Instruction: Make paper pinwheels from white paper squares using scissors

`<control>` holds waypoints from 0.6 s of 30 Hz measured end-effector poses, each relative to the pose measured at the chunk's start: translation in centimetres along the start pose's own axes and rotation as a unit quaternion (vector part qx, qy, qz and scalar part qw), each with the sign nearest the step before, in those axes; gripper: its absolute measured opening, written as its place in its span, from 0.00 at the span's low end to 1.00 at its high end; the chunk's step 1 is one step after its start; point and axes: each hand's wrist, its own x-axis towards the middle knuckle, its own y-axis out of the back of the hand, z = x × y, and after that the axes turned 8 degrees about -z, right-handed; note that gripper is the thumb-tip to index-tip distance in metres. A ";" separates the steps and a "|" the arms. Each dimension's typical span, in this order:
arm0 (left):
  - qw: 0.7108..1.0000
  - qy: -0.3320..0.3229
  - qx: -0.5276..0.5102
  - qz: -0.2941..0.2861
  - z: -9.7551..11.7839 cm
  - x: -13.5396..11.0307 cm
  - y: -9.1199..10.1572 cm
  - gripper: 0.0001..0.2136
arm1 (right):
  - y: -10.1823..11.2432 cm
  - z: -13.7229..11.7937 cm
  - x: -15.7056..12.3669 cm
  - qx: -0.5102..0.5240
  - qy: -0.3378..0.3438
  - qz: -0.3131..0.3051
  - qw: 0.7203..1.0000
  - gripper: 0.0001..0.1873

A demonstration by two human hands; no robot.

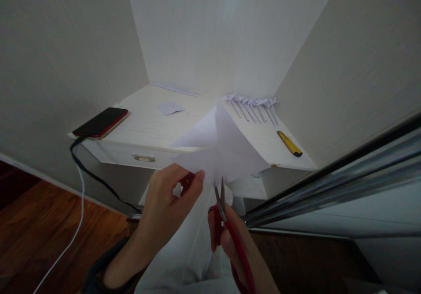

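Watching through the head camera, I saw the folded white paper [220, 149] held up at centre frame, in front of the near edge of the white desk [148, 129]. The left hand [167, 197] was closed on the paper's lower left corner, pinching it between thumb and fingers. At five o'clock from the paper, the right hand [237, 241] was wrapped around the red handles of the scissors [221, 202]. The blades stood nearly upright and slightly parted, with their tips at the paper's bottom edge.

I judged the sheet light, thin and floppy, quick to crease or tear. Its folds lent a little stiffness, so a pinch close beside the blades looked the steadiest hold.

On the desk, a small paper scrap [170, 107] lay at ten o'clock from the sheet. A dark phone [100, 122] sat far out at nine o'clock on the corner, with cables [79, 184] dropping from it to the floor. A row of little folded paper pieces [253, 105] lay at one o'clock, and a yellow utility knife [289, 143] at three.

I could not tell whether the blades had entered the paper. The sheet hid part of the desk front, the frame cut off the right wrist, and the folded pieces were too small to make out.
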 end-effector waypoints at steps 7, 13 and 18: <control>0.997 0.044 -0.053 -0.027 0.0 -0.2 0.2 0.13 | -0.1 -1.5 0.0 0.030 -0.025 -0.031 0.999 0.32; 0.993 0.076 -0.082 -0.042 0.1 -0.1 0.3 0.13 | 0.0 -2.6 0.2 0.045 -0.040 -0.057 0.997 0.32; 0.990 0.085 -0.103 -0.047 0.4 0.0 0.4 0.13 | 0.2 -3.5 -0.1 0.048 -0.042 -0.088 0.994 0.28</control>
